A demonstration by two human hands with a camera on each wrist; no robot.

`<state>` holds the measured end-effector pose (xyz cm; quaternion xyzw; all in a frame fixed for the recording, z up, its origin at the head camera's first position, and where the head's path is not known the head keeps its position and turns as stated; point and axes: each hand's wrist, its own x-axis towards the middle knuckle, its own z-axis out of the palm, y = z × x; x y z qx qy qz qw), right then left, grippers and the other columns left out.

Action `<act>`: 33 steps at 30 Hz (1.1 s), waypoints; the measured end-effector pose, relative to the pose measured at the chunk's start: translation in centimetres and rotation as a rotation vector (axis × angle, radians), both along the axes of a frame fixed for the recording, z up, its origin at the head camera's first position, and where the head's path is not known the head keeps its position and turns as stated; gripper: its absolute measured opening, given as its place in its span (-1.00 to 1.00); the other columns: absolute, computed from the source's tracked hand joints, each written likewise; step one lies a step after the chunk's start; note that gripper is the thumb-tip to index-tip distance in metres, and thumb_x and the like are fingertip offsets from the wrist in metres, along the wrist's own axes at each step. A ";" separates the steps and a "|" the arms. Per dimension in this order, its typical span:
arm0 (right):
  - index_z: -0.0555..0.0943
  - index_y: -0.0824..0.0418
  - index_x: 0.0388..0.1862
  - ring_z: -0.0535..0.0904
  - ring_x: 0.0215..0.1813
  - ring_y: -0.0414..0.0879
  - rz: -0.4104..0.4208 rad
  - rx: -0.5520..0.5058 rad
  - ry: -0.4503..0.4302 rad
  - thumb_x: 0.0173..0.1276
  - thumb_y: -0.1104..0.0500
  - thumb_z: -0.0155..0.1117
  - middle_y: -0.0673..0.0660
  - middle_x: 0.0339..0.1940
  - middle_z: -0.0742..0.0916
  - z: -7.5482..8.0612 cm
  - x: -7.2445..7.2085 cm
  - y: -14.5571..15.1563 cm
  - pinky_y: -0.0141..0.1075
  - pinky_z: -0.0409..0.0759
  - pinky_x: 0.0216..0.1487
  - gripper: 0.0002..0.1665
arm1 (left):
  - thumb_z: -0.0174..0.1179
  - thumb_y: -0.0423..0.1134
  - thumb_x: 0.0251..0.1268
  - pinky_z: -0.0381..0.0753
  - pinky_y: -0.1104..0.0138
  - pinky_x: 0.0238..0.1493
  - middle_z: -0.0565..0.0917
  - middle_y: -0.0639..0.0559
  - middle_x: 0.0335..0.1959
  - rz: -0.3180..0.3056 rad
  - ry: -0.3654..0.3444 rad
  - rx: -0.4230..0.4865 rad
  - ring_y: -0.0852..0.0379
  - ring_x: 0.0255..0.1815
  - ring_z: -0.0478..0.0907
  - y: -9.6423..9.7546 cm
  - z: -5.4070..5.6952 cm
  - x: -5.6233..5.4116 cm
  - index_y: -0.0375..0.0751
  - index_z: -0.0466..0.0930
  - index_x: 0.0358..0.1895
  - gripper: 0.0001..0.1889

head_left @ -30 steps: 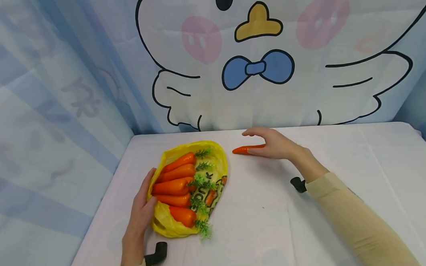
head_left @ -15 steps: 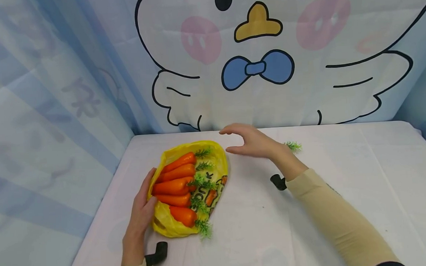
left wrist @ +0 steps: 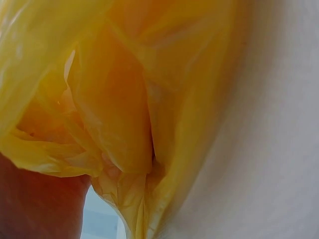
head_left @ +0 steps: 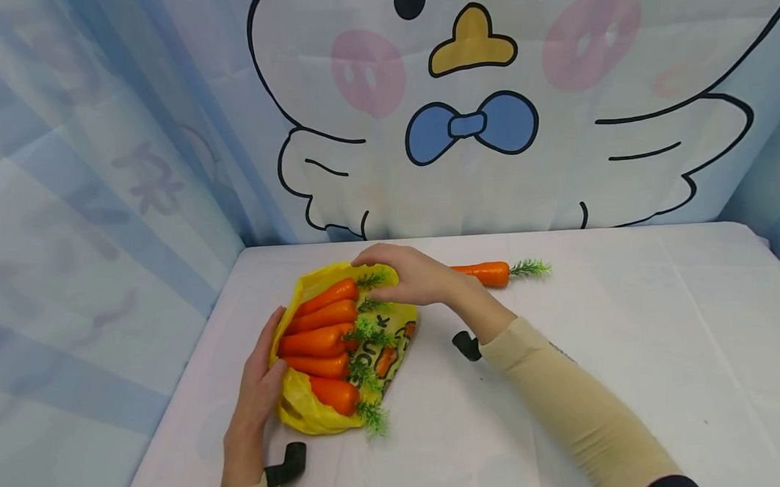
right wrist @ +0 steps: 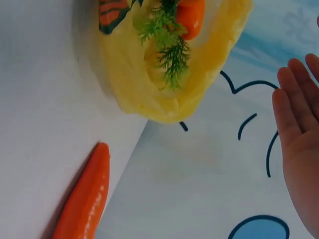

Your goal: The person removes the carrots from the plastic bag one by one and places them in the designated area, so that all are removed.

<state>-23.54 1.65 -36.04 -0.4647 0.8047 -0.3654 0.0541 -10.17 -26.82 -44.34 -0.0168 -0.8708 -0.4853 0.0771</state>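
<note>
Several toy carrots (head_left: 319, 343) with green leafy tops lie in a yellow plastic bag (head_left: 309, 420) on the left of the table. My left hand (head_left: 260, 390) grips the bag's left edge, its thumb near the carrots; the other fingers are mostly hidden behind the plastic. In the left wrist view, creased yellow plastic (left wrist: 184, 94) fills much of the picture. My right hand (head_left: 413, 273) reaches over the bag's upper right part, fingers extended and holding nothing. Beyond my right wrist, one loose carrot (head_left: 491, 273) lies on the table, its tip hidden behind the arm.
A white cloth covers the table (head_left: 453, 446). Behind its far edge hangs a backdrop (head_left: 493, 186) with a cartoon figure, and a pale blue curtain (head_left: 101, 288) runs along the left side. A small black piece sits at each wrist.
My right hand has moved left, from the loose carrot to over the bag, leaving that carrot on the table and more in sight. The left hand and the bag stay put.
</note>
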 end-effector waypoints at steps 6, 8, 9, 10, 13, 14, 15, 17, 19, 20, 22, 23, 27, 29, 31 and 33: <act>0.52 0.23 0.37 0.41 0.40 -0.02 0.037 0.048 0.002 0.38 0.10 0.36 0.13 0.38 0.55 -0.2 1.2 -2.6 -0.20 0.34 0.42 -0.40 | -0.14 -0.51 0.21 -0.02 -0.11 0.53 0.12 0.05 0.62 0.000 0.000 -0.001 -0.02 0.61 -0.01 0.1 -0.1 0.0 0.05 0.08 0.63 -0.16; 0.52 0.21 0.37 0.41 0.40 -0.03 0.043 0.068 0.004 0.39 0.08 0.36 0.11 0.38 0.55 -0.4 1.6 -3.3 -0.22 0.34 0.42 -0.39 | -0.14 -0.50 0.22 -0.02 -0.11 0.53 0.12 0.05 0.62 -0.001 0.000 -0.003 -0.01 0.61 -0.01 0.0 -0.1 0.0 0.06 0.07 0.63 -0.16; 0.52 0.20 0.37 0.41 0.40 -0.03 0.049 0.074 0.006 0.39 0.08 0.37 0.10 0.38 0.56 -0.4 1.8 -3.7 -0.22 0.34 0.42 -0.39 | -0.14 -0.51 0.22 -0.02 -0.11 0.53 0.12 0.05 0.62 -0.002 0.002 -0.002 -0.02 0.61 -0.01 0.0 -0.1 0.0 0.06 0.08 0.63 -0.16; 0.52 0.20 0.38 0.41 0.40 -0.04 0.053 0.084 0.011 0.39 0.07 0.36 0.09 0.38 0.56 -0.6 1.9 -4.1 -0.23 0.34 0.42 -0.39 | -0.13 -0.51 0.22 -0.01 -0.11 0.52 0.12 0.05 0.62 -0.003 0.003 -0.001 -0.02 0.61 -0.01 0.0 -0.1 0.0 0.06 0.08 0.63 -0.16; 0.51 0.18 0.39 0.40 0.40 -0.04 0.069 0.094 -0.003 0.39 0.06 0.36 0.06 0.38 0.56 -0.7 2.3 -4.9 -0.23 0.32 0.43 -0.38 | -0.13 -0.51 0.22 0.00 -0.12 0.52 0.13 0.04 0.61 -0.007 0.010 0.004 -0.03 0.61 0.00 0.0 -0.1 0.1 0.05 0.08 0.63 -0.16; 0.51 0.17 0.40 0.40 0.40 -0.04 0.075 0.095 -0.007 0.39 0.07 0.36 0.05 0.38 0.56 -0.8 2.5 -5.2 -0.23 0.31 0.43 -0.38 | -0.13 -0.51 0.23 0.00 -0.13 0.52 0.13 0.04 0.61 -0.009 0.012 0.005 -0.03 0.61 0.00 0.0 -0.1 0.1 0.04 0.08 0.63 -0.17; 0.50 0.17 0.40 0.40 0.40 -0.05 0.082 0.099 -0.011 0.39 0.07 0.36 0.04 0.38 0.56 -0.8 2.6 -5.5 -0.23 0.30 0.44 -0.38 | -0.13 -0.51 0.23 0.00 -0.13 0.52 0.13 0.03 0.61 -0.011 0.014 0.005 -0.03 0.61 0.01 0.0 -0.1 0.1 0.04 0.09 0.63 -0.17; 0.49 0.15 0.41 0.38 0.41 -0.06 0.093 0.105 -0.020 0.39 0.07 0.36 0.04 0.39 0.55 -0.8 2.8 -5.9 -0.24 0.28 0.45 -0.37 | -0.13 -0.51 0.23 0.01 -0.13 0.51 0.14 0.03 0.61 -0.013 0.016 0.005 -0.04 0.60 0.01 0.0 -0.1 0.1 0.03 0.09 0.63 -0.17; 0.49 0.14 0.41 0.39 0.40 -0.07 0.100 0.111 -0.027 0.39 0.08 0.35 0.05 0.39 0.54 -0.8 2.9 -6.3 -0.26 0.29 0.44 -0.38 | -0.13 -0.51 0.24 0.00 -0.13 0.52 0.14 0.02 0.61 -0.016 0.021 0.006 -0.05 0.60 0.01 0.0 -0.1 0.0 0.02 0.09 0.63 -0.18; 0.49 0.15 0.40 0.40 0.38 -0.06 0.107 0.113 -0.029 0.40 0.08 0.34 0.07 0.38 0.55 -0.7 3.0 -6.4 -0.26 0.30 0.43 -0.38 | -0.13 -0.51 0.24 0.00 -0.13 0.52 0.14 0.02 0.61 -0.018 0.022 0.005 -0.05 0.60 0.02 0.0 -0.1 0.0 0.02 0.09 0.63 -0.18; 0.50 0.16 0.39 0.42 0.36 -0.04 0.120 0.115 -0.038 0.40 0.08 0.33 0.10 0.37 0.55 -0.8 3.2 -6.7 -0.27 0.32 0.41 -0.40 | -0.13 -0.51 0.24 0.00 -0.13 0.52 0.14 0.02 0.61 -0.021 0.023 0.008 -0.04 0.60 0.01 0.0 -0.1 0.0 0.03 0.09 0.63 -0.18; 0.50 0.17 0.39 0.43 0.35 -0.03 0.124 0.118 -0.042 0.40 0.09 0.33 0.11 0.36 0.56 -0.8 3.2 -6.8 -0.27 0.33 0.41 -0.40 | -0.14 -0.52 0.24 0.00 -0.14 0.52 0.14 0.01 0.61 -0.022 0.026 0.009 -0.04 0.60 0.01 0.0 -0.1 0.0 0.03 0.09 0.63 -0.18; 0.50 0.20 0.39 0.45 0.34 -0.06 0.112 0.171 -0.053 0.42 0.08 0.32 0.08 0.36 0.56 -1.3 3.4 -7.2 -0.31 0.36 0.39 -0.40 | -0.14 -0.52 0.25 0.00 -0.13 0.52 0.14 0.01 0.61 -0.022 0.019 0.012 -0.03 0.60 0.01 0.0 -0.1 -0.1 0.04 0.09 0.63 -0.18; 0.50 0.20 0.40 0.45 0.34 -0.10 0.093 0.209 -0.052 0.42 0.06 0.32 0.05 0.36 0.56 -1.7 3.5 -7.4 -0.32 0.37 0.38 -0.39 | -0.14 -0.52 0.25 -0.01 -0.13 0.52 0.13 0.02 0.61 -0.018 0.013 0.011 -0.03 0.61 0.01 0.0 -0.1 -0.1 0.04 0.09 0.63 -0.18; 0.50 0.19 0.40 0.46 0.33 -0.14 0.079 0.237 -0.051 0.42 0.05 0.33 0.02 0.35 0.57 -1.9 3.6 -7.5 -0.34 0.39 0.35 -0.39 | -0.14 -0.51 0.25 0.00 -0.13 0.52 0.13 0.04 0.61 -0.015 0.008 0.010 -0.03 0.60 0.01 -0.1 -0.1 -0.1 0.05 0.08 0.63 -0.18; 0.51 0.19 0.39 0.47 0.31 -0.15 0.077 0.250 -0.055 0.42 0.05 0.33 0.02 0.33 0.59 -2.2 3.5 -7.7 -0.35 0.40 0.34 -0.39 | -0.14 -0.51 0.25 0.01 -0.13 0.51 0.14 0.03 0.61 -0.016 0.010 0.012 -0.03 0.60 0.01 -0.1 -0.1 0.0 0.04 0.08 0.63 -0.18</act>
